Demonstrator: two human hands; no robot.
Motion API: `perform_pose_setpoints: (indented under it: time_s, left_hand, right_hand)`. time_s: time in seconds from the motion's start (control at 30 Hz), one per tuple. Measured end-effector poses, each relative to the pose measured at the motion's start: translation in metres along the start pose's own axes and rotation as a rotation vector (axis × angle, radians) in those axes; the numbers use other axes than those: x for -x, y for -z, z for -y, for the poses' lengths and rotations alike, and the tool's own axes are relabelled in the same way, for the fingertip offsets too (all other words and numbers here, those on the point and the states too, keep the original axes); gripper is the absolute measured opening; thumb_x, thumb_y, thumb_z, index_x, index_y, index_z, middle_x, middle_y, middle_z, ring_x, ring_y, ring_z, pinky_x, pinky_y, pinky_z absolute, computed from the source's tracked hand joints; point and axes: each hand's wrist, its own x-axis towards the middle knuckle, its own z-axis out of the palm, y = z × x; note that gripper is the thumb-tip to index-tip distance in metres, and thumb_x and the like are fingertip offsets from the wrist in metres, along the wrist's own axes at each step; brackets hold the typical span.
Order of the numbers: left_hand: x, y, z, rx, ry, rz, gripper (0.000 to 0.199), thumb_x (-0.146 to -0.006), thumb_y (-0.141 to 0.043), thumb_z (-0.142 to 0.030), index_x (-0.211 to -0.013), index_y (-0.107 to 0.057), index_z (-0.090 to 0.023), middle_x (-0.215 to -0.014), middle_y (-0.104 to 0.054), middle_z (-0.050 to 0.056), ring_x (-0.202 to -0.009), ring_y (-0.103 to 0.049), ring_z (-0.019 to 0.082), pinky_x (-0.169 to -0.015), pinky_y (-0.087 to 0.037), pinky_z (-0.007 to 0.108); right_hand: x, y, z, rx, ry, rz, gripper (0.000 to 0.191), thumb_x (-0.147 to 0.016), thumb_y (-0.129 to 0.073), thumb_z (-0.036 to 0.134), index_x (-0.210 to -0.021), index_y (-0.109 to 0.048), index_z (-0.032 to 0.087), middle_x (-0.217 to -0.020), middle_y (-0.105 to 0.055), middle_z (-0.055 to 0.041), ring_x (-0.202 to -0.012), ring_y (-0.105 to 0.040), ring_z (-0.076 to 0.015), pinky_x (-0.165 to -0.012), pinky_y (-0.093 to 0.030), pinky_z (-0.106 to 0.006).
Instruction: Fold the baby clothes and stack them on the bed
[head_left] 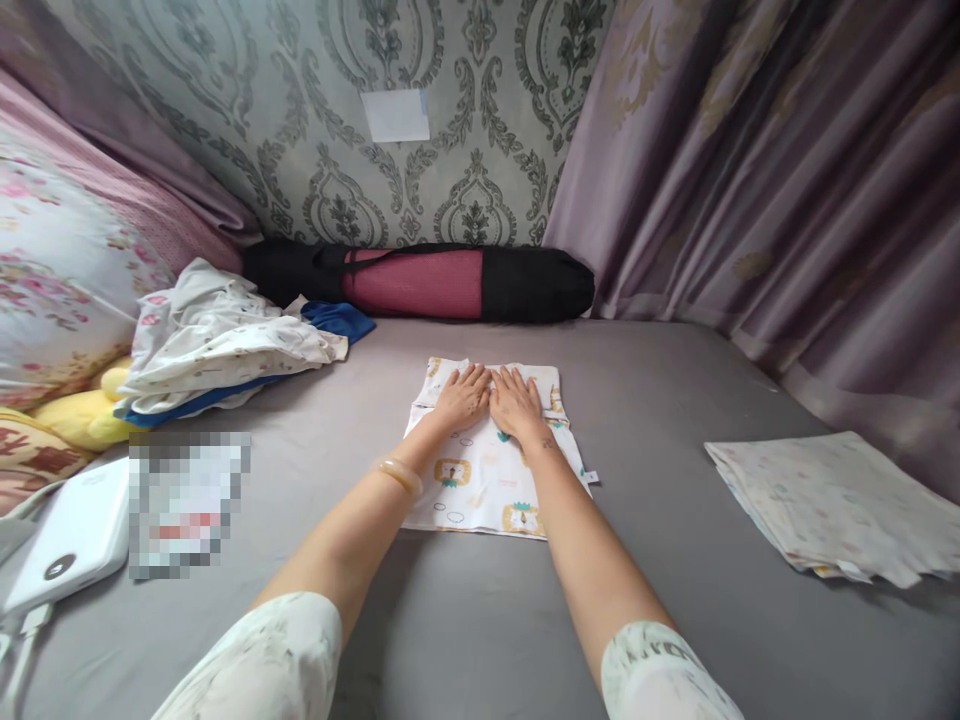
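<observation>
My left fingers [472, 376] and right fingers [511, 380] lie straight and flat, palms down, side by side on the cloth [484, 490], gripping nothing. The cloth, white with printed lions, is directly under them and spreads back from them towards me; a fold line crosses it beneath my hands, and a small label [592, 478] sticks out to the right of my fingers. Under it is the grey sheet [645, 400]. My bangle [401, 476] circles the left wrist, behind those fingers. Beyond my fingers a black and pink bag [412, 285] lies along the wall [472, 90]. Well to their left is a heap of clothes [232, 335], with a white power bank [86, 530] nearer me. Well to their right lies a cloth stack [832, 500].
</observation>
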Motion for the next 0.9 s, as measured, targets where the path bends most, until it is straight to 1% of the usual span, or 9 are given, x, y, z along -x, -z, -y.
perform_pose_setpoints:
  time_s: [0.07,0.13,0.27,0.37,0.5,0.67,0.73,0.83,0.9]
  left_hand:
    - [0.0,0.005,-0.001,0.007,-0.004,0.022,0.054,-0.101,-0.02,-0.034,-0.151,-0.031,-0.017,-0.159,-0.027,0.009,-0.148,-0.021,0.023,-0.119,-0.019,0.043]
    - [0.001,0.01,0.0,0.002,0.027,-0.02,0.055,-0.101,-0.019,-0.036,-0.15,-0.033,-0.016,-0.159,-0.029,0.01,-0.148,-0.022,0.023,-0.119,-0.018,0.044]
    - [0.004,0.012,0.008,-0.034,0.243,-0.178,0.06,-0.1,-0.017,-0.046,-0.148,-0.037,-0.014,-0.156,-0.033,0.015,-0.148,-0.022,0.027,-0.12,-0.015,0.048]
    - [0.006,0.007,0.016,-0.025,0.278,-0.116,0.063,-0.1,-0.019,-0.049,-0.148,-0.036,-0.012,-0.155,-0.034,0.016,-0.146,-0.025,0.03,-0.119,-0.017,0.048]
    - [0.007,0.005,0.017,-0.003,0.294,-0.061,0.066,-0.099,-0.018,-0.05,-0.15,-0.032,-0.009,-0.157,-0.03,0.018,-0.147,-0.023,0.031,-0.119,-0.016,0.049]
    - [0.004,0.011,0.019,0.015,0.29,-0.049,0.065,-0.099,-0.019,-0.051,-0.149,-0.034,-0.013,-0.156,-0.032,0.017,-0.146,-0.024,0.03,-0.118,-0.018,0.051]
    - [0.004,0.013,0.025,0.005,0.317,-0.081,0.065,-0.099,-0.017,-0.051,-0.148,-0.035,-0.013,-0.157,-0.031,0.017,-0.147,-0.023,0.029,-0.118,-0.016,0.051]
    - [0.006,0.012,0.036,0.008,0.36,-0.095,0.065,-0.099,-0.015,-0.048,-0.149,-0.035,-0.01,-0.157,-0.029,0.016,-0.147,-0.022,0.029,-0.119,-0.015,0.05]
    - [0.007,0.009,0.042,0.037,0.363,-0.063,0.066,-0.099,-0.015,-0.048,-0.149,-0.033,-0.01,-0.158,-0.029,0.016,-0.146,-0.024,0.03,-0.119,-0.017,0.05]
  right_hand:
    - [0.0,0.003,-0.001,-0.011,0.007,0.01,0.055,-0.099,-0.024,0.028,-0.152,-0.032,0.018,-0.16,-0.027,-0.0037,-0.148,-0.017,-0.0204,-0.119,-0.009,-0.043]
    - [-0.001,0.007,-0.003,-0.025,-0.01,-0.013,0.055,-0.1,-0.023,0.03,-0.152,-0.031,0.018,-0.16,-0.026,-0.0046,-0.148,-0.016,-0.0207,-0.119,-0.009,-0.043]
    - [-0.004,0.009,-0.013,-0.026,-0.151,-0.098,0.056,-0.102,-0.018,0.035,-0.154,-0.028,0.016,-0.162,-0.02,-0.0082,-0.149,-0.011,-0.0247,-0.119,-0.007,-0.049]
    - [-0.004,0.005,-0.02,0.005,-0.205,-0.064,0.056,-0.101,-0.021,0.035,-0.153,-0.03,0.014,-0.161,-0.021,-0.0099,-0.148,-0.015,-0.0257,-0.118,-0.008,-0.05]
    - [-0.004,-0.001,-0.022,0.03,-0.203,-0.058,0.056,-0.101,-0.022,0.034,-0.153,-0.029,0.014,-0.161,-0.022,-0.0096,-0.148,-0.016,-0.0251,-0.118,-0.009,-0.049]
    - [-0.005,0.004,-0.022,-0.002,-0.207,-0.041,0.056,-0.101,-0.021,0.034,-0.153,-0.029,0.015,-0.161,-0.021,-0.0091,-0.148,-0.016,-0.0249,-0.119,-0.009,-0.049]
    - [-0.006,0.007,-0.026,-0.021,-0.239,-0.062,0.057,-0.101,-0.02,0.035,-0.154,-0.027,0.014,-0.162,-0.02,-0.0104,-0.148,-0.014,-0.0256,-0.118,-0.009,-0.05]
    - [-0.006,0.01,-0.034,-0.025,-0.337,-0.133,0.06,-0.1,-0.019,0.034,-0.154,-0.024,0.008,-0.162,-0.018,-0.0141,-0.149,-0.012,-0.0274,-0.118,-0.009,-0.052]
    - [-0.005,0.008,-0.039,-0.024,-0.379,-0.133,0.061,-0.1,-0.018,0.033,-0.152,-0.026,0.003,-0.16,-0.02,-0.016,-0.148,-0.015,-0.0282,-0.118,-0.011,-0.051]
